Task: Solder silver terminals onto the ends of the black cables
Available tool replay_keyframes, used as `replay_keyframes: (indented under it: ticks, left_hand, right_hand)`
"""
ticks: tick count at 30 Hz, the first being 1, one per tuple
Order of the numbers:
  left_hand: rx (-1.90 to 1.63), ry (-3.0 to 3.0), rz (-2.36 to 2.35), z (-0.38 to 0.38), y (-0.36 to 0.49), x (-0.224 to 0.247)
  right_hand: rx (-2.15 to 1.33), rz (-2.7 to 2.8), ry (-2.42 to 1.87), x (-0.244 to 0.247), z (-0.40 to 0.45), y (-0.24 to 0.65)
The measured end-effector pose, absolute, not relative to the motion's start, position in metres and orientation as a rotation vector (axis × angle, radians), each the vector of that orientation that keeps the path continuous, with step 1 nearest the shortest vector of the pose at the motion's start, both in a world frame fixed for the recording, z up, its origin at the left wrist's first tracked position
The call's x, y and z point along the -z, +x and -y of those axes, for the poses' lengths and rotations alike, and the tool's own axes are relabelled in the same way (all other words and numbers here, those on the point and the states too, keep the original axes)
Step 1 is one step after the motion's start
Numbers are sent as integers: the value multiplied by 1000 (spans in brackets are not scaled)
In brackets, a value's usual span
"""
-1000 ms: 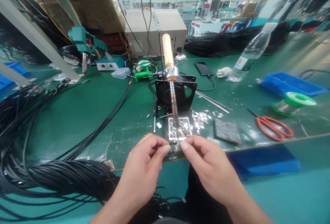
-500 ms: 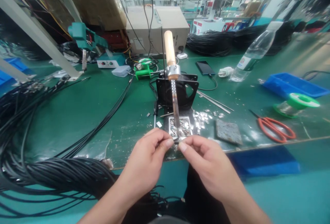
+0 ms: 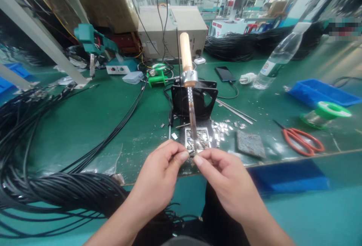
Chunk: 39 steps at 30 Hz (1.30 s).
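Two hands — left (image 3: 165, 170), right (image 3: 223, 174) — one soldering iron (image 3: 192, 117).

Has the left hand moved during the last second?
Yes, slightly: the left hand has moved forward, closer to the tip of the mounted soldering iron.

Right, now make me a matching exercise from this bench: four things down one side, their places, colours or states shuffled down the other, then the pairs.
Things
1. Iron
2. Scissors
3. Phone
4. Block

Places, colours or states
A. Lying flat, with a cable at its near end
B. Rough and grey, lying on the bench
C. Tip down, in front of the black fan
D. Orange-red handles, lying near the front edge

Pairs: 1-C, 2-D, 3-A, 4-B
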<state>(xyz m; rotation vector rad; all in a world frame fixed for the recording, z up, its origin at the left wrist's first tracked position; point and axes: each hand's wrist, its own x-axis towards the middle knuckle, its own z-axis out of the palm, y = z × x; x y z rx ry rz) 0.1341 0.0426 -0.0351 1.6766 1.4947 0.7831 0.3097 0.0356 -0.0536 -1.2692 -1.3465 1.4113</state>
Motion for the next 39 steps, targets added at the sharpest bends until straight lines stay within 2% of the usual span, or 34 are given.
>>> replay_keyframes:
  ticks: [39]
  left_hand:
    - [-796,1683,-1505,-40,134,35]
  right_hand:
    - [-1382,1336,-1271,56,-35,310]
